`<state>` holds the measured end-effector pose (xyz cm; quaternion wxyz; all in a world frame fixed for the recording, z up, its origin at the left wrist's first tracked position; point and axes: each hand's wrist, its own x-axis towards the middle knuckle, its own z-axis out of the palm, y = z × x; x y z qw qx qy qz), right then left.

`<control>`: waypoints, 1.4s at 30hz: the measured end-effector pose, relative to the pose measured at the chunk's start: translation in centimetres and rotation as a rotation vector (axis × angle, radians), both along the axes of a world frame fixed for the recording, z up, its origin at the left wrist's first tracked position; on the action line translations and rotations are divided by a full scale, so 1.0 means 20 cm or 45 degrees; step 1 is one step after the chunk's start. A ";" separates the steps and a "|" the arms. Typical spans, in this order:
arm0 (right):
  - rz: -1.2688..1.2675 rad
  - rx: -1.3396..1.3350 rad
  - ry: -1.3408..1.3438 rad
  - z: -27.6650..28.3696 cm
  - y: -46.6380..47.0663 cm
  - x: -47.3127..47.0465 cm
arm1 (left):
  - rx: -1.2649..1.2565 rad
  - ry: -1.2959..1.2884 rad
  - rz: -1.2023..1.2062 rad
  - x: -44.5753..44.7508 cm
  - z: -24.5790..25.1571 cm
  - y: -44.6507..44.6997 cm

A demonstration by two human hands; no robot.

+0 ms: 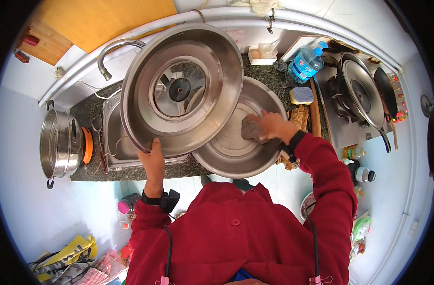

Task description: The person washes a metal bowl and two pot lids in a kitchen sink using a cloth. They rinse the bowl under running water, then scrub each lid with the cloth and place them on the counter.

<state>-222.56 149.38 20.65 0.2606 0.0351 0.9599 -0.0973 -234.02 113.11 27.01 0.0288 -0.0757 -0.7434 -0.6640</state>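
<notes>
My left hand (153, 167) grips the near rim of a large stainless steel lid (142, 107), thumb on the inner face. Its glass centre and a black knob base (180, 89) face me. The lid is held tilted over the steel sink (113, 142) and overlaps a wide stainless steel basin (234, 169). Inside the basin lies a crumpled grey cloth (250, 129). My right hand (276, 126) is at the cloth's right side, slightly blurred, fingers partly spread. Whether those fingers grip the cloth is hard to see.
A chrome faucet (121, 43) arches behind the lid. At left stands a steel steamer pot (62, 142) beside a spatula (97, 124). To the right are a sponge (301, 95), a blue pump bottle (306, 64), a bamboo mat (298, 119) and a wok (361, 92) on the stove.
</notes>
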 end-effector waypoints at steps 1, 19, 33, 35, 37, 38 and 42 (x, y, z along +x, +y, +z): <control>0.127 0.082 0.025 -0.07 -0.02 0.02 | 0.029 0.054 0.023 0.00 0.00 0.01; -0.054 -0.791 1.094 0.27 -0.25 -0.25 | -0.016 0.071 0.024 0.06 -0.06 0.31; 0.164 -0.021 0.335 0.04 -0.30 -0.18 | -0.192 0.196 0.005 0.08 -0.07 0.32; 0.310 0.103 0.146 0.02 -0.21 -0.13 | -0.153 0.126 -0.006 0.08 -0.05 0.31; 0.152 0.089 0.149 0.01 -0.16 -0.07 | -0.036 0.162 0.050 0.07 -0.03 0.32; 0.072 0.085 0.123 0.00 -0.15 -0.04 | 0.009 0.206 0.068 0.08 -0.02 0.32; -0.166 -0.341 0.186 0.01 -0.06 0.07 | 0.228 -0.032 0.022 0.09 -0.01 0.30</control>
